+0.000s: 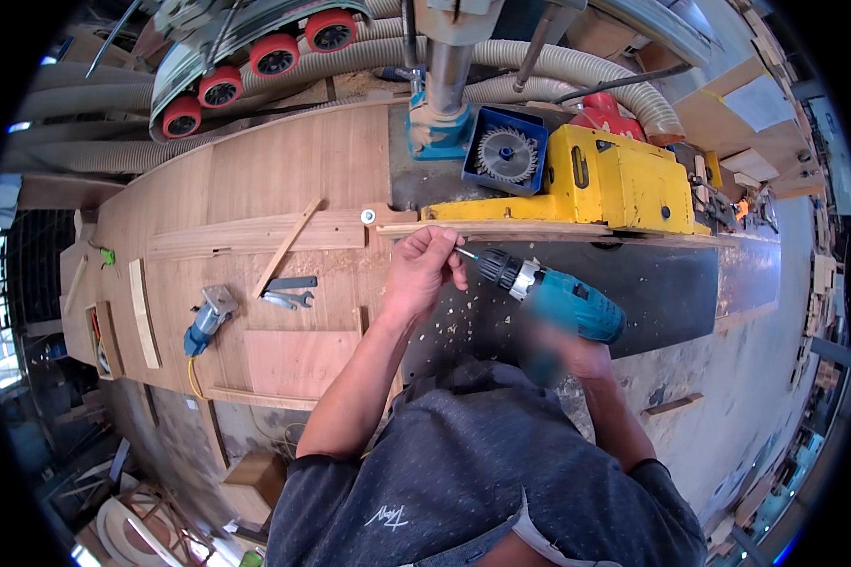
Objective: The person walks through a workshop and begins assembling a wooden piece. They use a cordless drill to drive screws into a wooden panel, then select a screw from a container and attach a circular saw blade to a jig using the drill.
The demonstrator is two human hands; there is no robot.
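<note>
In my right hand [574, 354] is a teal and black cordless drill [577, 304], gripped by its handle; the hand is partly blurred. The drill points left, and a thin bit [465, 252] sticks out of its chuck. At the tip of that bit my left hand [420, 271] is closed in a pinch. Whatever lies between its fingertips is too small to make out. Just beyond both hands a long wooden strip [529, 230] runs along the front of a yellow machine guard [624, 180].
A blue tray [476, 173] holds a circular saw blade [507, 154]. On the wooden board to the left lie a blue trimmer [208, 319], wrenches [288, 298] and a loose wood strip [288, 248]. Red rollers [275, 56] hang at the upper left. Wood chips dot the dark tabletop [667, 293].
</note>
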